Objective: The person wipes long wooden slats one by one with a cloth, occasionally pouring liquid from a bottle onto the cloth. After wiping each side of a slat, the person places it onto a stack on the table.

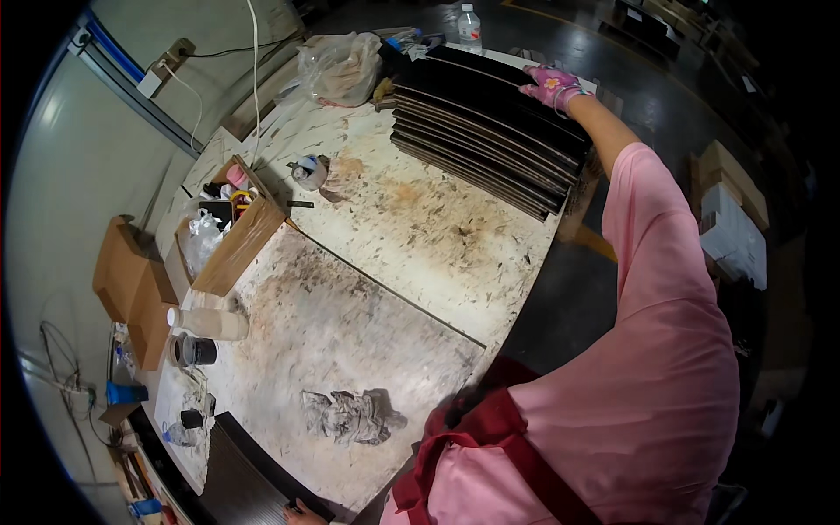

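The person's right hand (555, 87), in a pink glove with a yellow-centred flower on its back, reaches to the far right end of a stack of dark flat panels (490, 118) at the far right of the scuffed white worktable (376, 341). Its thumb and fingers are spread a little apart at the top of the pile, though whether they pinch a panel cannot be told. The left hand (304, 514), mostly cut off by the lower edge, has its fingertips at the border of a dark, finely ribbed panel (249, 472) at the table's near left corner; its grip cannot be told either. A transparent water bottle (470, 28) stands behind the stack (its label shows red and white, the printing too small to read). A crumpled grey-white wad (350, 416) lies near the table's front. Along the left side are an open cardboard box (232, 261) of mixed small items, a translucent bottle (214, 324) with a white cap, and a dark jar (204, 352) just beside it. Beyond the box sits a small, stained tub (308, 172).
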A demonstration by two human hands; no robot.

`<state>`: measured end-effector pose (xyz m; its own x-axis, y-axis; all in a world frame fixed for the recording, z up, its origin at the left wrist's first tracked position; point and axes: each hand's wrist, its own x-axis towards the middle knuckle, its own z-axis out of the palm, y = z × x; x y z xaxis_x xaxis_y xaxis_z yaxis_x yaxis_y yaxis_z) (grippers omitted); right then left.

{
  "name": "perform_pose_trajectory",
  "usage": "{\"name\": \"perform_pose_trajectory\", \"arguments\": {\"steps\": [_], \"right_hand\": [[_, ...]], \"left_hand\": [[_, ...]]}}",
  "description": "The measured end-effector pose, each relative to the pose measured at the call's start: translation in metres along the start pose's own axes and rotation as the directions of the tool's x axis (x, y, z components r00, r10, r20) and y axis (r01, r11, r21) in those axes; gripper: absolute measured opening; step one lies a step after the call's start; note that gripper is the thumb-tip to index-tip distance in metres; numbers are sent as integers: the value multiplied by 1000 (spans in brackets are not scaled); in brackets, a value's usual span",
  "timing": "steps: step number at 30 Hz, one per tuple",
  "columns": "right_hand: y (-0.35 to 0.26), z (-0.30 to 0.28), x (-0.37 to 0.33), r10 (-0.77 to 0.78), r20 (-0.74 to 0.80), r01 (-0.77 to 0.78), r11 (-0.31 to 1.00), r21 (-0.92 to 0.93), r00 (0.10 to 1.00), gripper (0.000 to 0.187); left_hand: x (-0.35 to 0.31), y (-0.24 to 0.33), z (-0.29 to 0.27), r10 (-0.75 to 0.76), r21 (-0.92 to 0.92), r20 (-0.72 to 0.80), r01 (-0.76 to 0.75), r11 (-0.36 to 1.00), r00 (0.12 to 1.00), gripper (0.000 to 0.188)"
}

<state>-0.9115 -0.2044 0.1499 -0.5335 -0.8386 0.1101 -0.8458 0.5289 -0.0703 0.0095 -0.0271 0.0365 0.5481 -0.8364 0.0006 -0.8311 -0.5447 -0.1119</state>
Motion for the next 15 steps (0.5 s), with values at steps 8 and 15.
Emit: {"name": "perform_pose_trajectory", "arguments": {"steps": [8,15], "right_hand": [[-217,22,-107,-622,-242,661,635,399,744,54],[-396,122,-323,-965,4,801,219,557,261,80]], "left_hand": [[11,-71,39,-43,-641,-127,-49,766,991,33],[-21,65,-5,262,-897,247,118,426,933,23]]}}
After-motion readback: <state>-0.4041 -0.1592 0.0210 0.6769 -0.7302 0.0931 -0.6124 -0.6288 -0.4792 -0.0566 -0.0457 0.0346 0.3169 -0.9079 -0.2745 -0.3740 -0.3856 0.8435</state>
